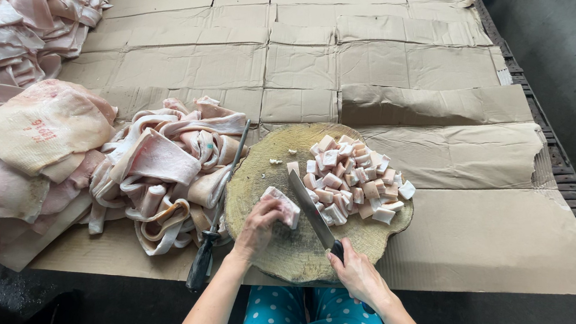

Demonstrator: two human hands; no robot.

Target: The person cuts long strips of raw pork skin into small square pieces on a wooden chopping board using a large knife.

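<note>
Sitting at my round wooden chopping block (293,250), I have both hands on it. My left hand (258,228) sits on the near part of the block, and its fingers are curled down and pinching a strip of pink and white pork fat (282,206) to hold it flat on the wood. My right hand (356,274) is at the near edge of the block, with its fingers wrapped tight around the dark handle of a knife (311,212). The blade lies slanted across the block, just beside the strip, with its tip pointing toward the far side. On the far right part of the block is a heap of small fat cubes (354,180). A few tiny bits lie on the block near its far left edge. A long sharpening steel (219,208) with a black handle rests against the left edge of the block. Past it, to the left of the block, is a pile of long fat strips (164,171), and farther left are big flat slabs of pork skin (28,151). Brown cardboard (492,231) lies under the block and spreads out behind it.
</note>
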